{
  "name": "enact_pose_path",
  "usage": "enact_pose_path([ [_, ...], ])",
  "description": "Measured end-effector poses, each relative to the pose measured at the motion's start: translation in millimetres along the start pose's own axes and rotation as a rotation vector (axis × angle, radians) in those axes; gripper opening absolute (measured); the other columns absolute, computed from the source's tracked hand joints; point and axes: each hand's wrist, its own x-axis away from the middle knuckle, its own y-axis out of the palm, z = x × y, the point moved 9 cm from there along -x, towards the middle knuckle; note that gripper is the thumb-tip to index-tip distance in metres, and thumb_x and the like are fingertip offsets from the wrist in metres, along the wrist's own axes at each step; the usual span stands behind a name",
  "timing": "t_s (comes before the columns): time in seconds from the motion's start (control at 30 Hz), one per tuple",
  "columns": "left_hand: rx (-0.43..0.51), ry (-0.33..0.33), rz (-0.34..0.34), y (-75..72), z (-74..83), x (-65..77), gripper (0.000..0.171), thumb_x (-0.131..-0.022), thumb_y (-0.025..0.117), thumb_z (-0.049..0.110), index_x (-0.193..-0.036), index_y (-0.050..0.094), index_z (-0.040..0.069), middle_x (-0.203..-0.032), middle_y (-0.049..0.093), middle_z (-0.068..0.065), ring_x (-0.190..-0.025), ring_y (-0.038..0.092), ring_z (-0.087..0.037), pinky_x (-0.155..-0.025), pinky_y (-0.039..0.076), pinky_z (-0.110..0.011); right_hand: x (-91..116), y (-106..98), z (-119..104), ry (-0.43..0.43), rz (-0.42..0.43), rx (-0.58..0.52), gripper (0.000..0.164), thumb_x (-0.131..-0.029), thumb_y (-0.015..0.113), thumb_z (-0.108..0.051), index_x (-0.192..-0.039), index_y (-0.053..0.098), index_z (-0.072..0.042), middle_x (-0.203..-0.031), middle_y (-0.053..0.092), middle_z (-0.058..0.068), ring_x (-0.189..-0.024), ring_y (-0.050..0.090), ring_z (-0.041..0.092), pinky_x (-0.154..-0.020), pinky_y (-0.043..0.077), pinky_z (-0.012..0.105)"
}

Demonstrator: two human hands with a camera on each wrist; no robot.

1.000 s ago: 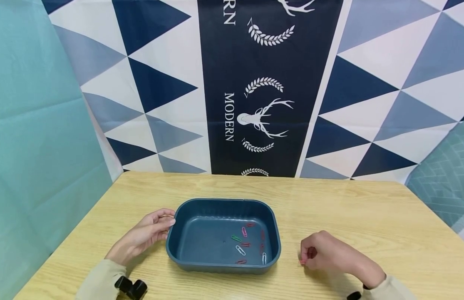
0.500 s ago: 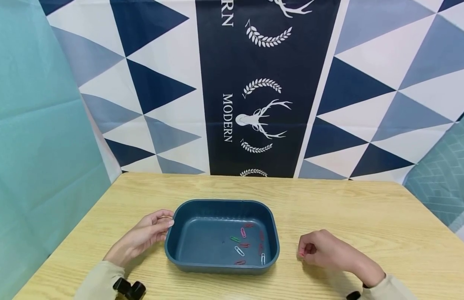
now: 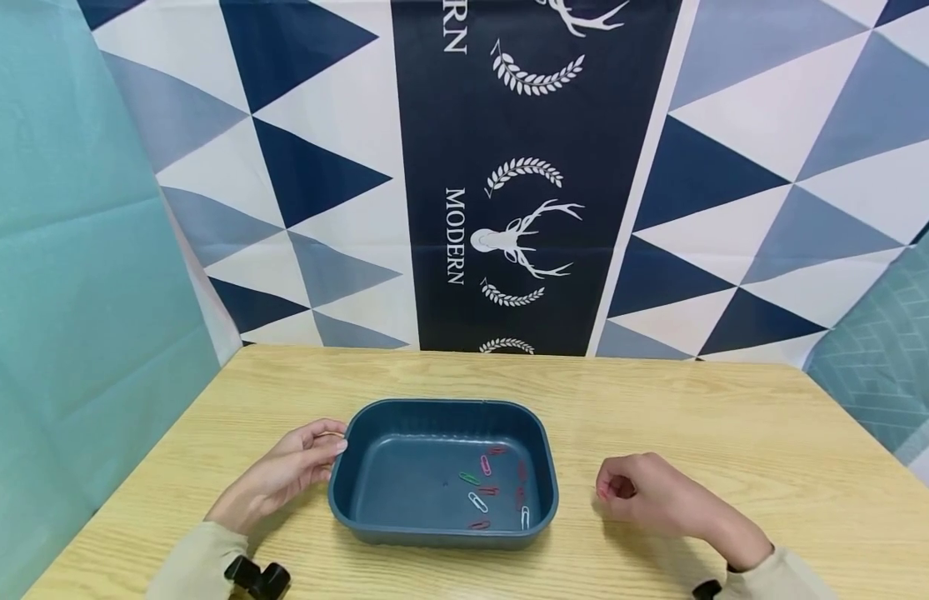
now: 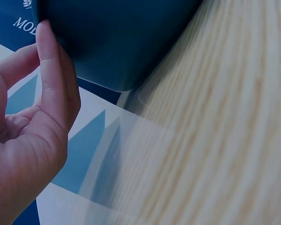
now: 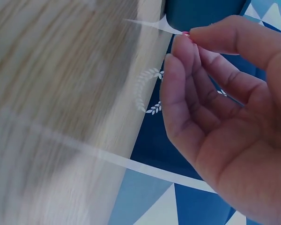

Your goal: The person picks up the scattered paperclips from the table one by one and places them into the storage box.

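Observation:
A dark blue plastic tray (image 3: 404,492) sits on the table in the head view. Inside, mostly toward its right end, lie several paper clips: a green clip (image 3: 469,479), a pink clip (image 3: 486,465), a white clip (image 3: 477,502) and red ones. My left hand (image 3: 287,471) holds the tray's left edge, fingertips and thumb against the rim; in the left wrist view its fingers (image 4: 51,79) meet the tray's edge. To the right of the tray, my right hand (image 3: 655,500) pinches a small pinkish-red paper clip (image 5: 186,33) between thumb and forefinger, mostly hidden by the fingertips.
The light wooden table (image 3: 696,417) extends around the tray. A patterned cloth (image 3: 509,167) with triangles and deer hangs behind it, and a teal sheet (image 3: 82,250) hangs at the left.
My right hand has risen slightly, keeping the pinkish-red paper clip between its fingertips. The left hand stays at the tray's edge.

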Motion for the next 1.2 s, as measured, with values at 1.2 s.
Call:
enact_pose_path([
  [1.2, 0.023, 0.033, -0.035, 2.5, 3.4, -1.2, 0.014, -0.099, 0.055, 0.007, -0.112, 0.05, 0.008, -0.095, 0.058, 0.0, -0.079, 0.059, -0.007, -0.069, 0.052, -0.02, -44.6, -49.3, -43.8, 0.015, 0.206, 0.054, 0.004, -0.09, 0.063, -0.006, -0.087, 0.065, -0.007, -0.077, 0.06, -0.007, -0.072, 0.057, 0.009, -0.064, 0.05, 0.028],
])
